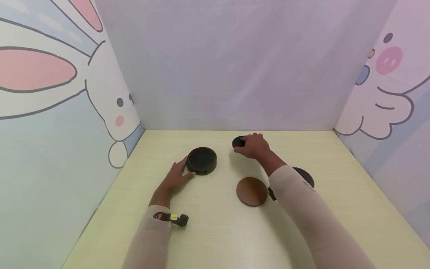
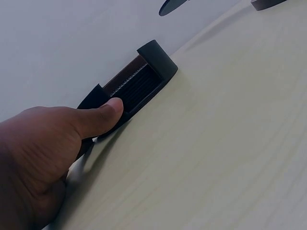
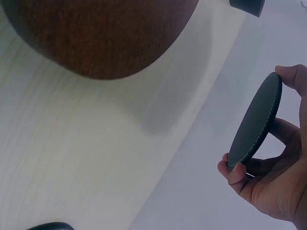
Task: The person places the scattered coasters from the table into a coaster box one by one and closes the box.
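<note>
Plainly, we had our left hand (image 1: 174, 177) spread loosely against the round black holder (image 1: 214, 163), its thumb at the cut-out in the front wall and its other fingers by the left side, partly hidden. Our right hand (image 1: 253, 145) pinched a dark stitched coaster (image 3: 254, 120) by its edge, thumb on one side and fingertips on the other, tilted near the back of the tabletop (image 1: 208, 224). Nearer us lay a brown disc (image 1: 252, 191), with another dark disc (image 1: 306, 177) partly hidden by our right sleeve (image 1: 295, 194).
</note>
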`<act>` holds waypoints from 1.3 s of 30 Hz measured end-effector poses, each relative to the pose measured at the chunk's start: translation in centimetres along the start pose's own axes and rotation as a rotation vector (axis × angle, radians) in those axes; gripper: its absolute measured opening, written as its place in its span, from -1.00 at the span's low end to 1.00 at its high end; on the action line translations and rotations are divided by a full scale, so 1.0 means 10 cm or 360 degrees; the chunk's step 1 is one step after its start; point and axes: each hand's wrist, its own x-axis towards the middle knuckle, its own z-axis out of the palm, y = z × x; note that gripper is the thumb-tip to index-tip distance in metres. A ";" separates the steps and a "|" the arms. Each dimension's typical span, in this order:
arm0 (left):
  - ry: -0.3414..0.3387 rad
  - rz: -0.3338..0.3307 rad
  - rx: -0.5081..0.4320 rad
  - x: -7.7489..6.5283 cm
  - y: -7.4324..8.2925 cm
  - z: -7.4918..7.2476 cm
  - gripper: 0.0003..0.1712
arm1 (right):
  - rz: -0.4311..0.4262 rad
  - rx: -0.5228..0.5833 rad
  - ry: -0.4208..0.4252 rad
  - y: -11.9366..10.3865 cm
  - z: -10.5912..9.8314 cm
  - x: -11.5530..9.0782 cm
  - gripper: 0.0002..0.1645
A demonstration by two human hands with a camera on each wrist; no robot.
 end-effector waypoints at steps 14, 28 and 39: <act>0.0011 0.0007 -0.0005 -0.01 -0.02 0.00 0.10 | -0.0202 -0.0003 0.0029 -0.42 0.19 -0.06 -0.11; -0.0006 -0.0017 0.0015 -0.01 -0.01 -0.01 0.09 | -0.0288 -0.0028 0.0021 -0.72 0.31 -0.08 -0.12; -0.0016 -0.0022 -0.0002 0.00 -0.04 0.00 0.09 | -0.0365 -0.0024 0.0028 -0.91 0.48 -0.04 -0.13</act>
